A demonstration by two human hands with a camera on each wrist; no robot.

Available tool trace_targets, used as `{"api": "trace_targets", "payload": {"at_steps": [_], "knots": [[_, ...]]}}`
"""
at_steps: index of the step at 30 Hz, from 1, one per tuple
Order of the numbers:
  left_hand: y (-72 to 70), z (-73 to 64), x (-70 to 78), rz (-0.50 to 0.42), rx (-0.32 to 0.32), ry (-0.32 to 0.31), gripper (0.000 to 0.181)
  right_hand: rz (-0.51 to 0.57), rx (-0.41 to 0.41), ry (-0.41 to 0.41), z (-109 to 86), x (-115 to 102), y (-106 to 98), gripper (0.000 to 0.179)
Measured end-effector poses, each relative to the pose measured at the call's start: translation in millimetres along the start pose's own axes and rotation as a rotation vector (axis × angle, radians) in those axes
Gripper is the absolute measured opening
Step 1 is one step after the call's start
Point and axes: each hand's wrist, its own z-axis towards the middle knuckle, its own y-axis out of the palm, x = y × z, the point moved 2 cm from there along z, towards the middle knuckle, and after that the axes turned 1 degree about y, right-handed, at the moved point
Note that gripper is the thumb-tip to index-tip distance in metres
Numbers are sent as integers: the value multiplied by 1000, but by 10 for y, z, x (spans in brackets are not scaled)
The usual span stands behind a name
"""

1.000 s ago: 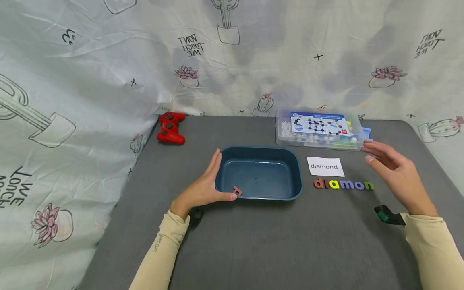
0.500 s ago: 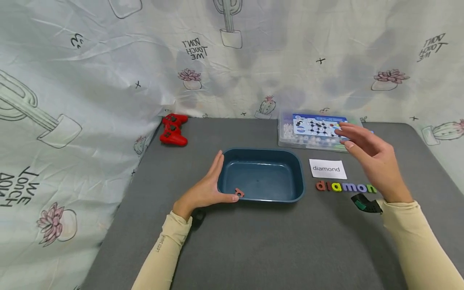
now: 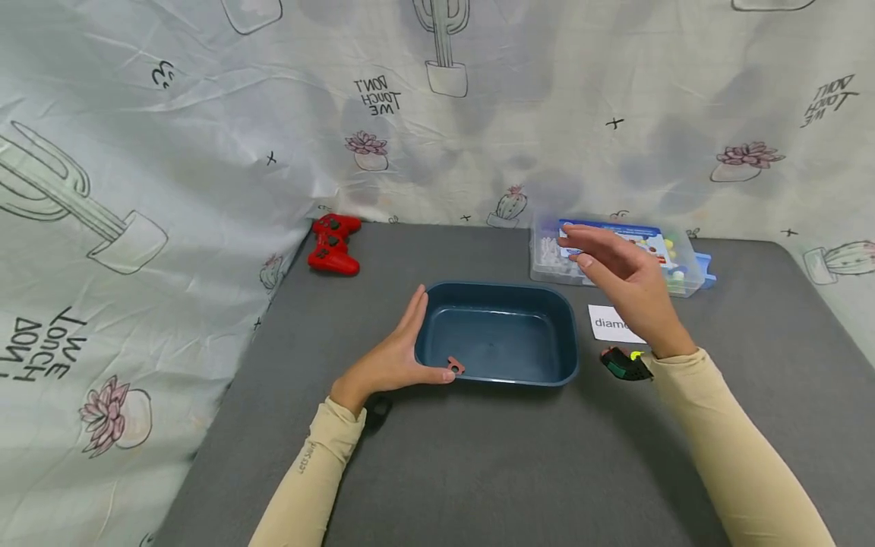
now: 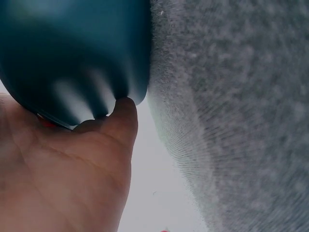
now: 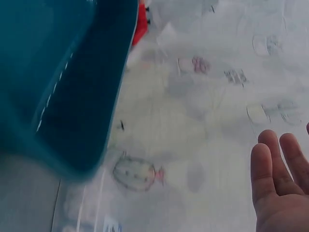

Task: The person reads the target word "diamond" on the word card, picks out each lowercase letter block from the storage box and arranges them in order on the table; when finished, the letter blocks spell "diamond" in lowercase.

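My left hand [image 3: 386,361] holds the left end of a dark blue-green rectangular plastic tray [image 3: 495,378], its thumb at the front rim and its fingers along the left side. In the left wrist view the thumb [image 4: 124,118] lies against the tray's outer wall. Beside the thumb tip, in the tray's front left corner, is one small reddish-brown letter d [image 3: 456,367]. My right hand [image 3: 632,292] hovers right of the tray with fingers loosely bent and nothing in them. Below it lies a white card [image 3: 608,323] printed "diamond", partly covered by the hand.
Of the coloured letter row, a yellow letter [image 3: 636,355] peeks out; the right wrist and sleeve cover most of it. Behind stands a clear plastic box [image 3: 683,281] of small parts with a blue label. A red game controller [image 3: 333,245] lies at the back left, before a patterned cloth.
My right hand has moved left from the box's right end, now overlapping the box and the card and covering most of the letters. The left hand keeps its place on the tray.
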Motion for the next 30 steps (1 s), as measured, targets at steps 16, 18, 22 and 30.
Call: {"api": "trace_targets", "payload": {"at_steps": [16,18,22,30], "knots": [[-3,-5,-50,-6,10,18,132,-9,-313,124,260,303,752,42],[1,5,-46,-14,4,20,132,-26,-375,156,263,344,814,43],[-2,7,-37,-29,-12,19,132,-76,-506,198,260,440,942,44],[-27,-1,-44,-49,-21,19,130,-144,-747,253,245,573,1167,48]]}}
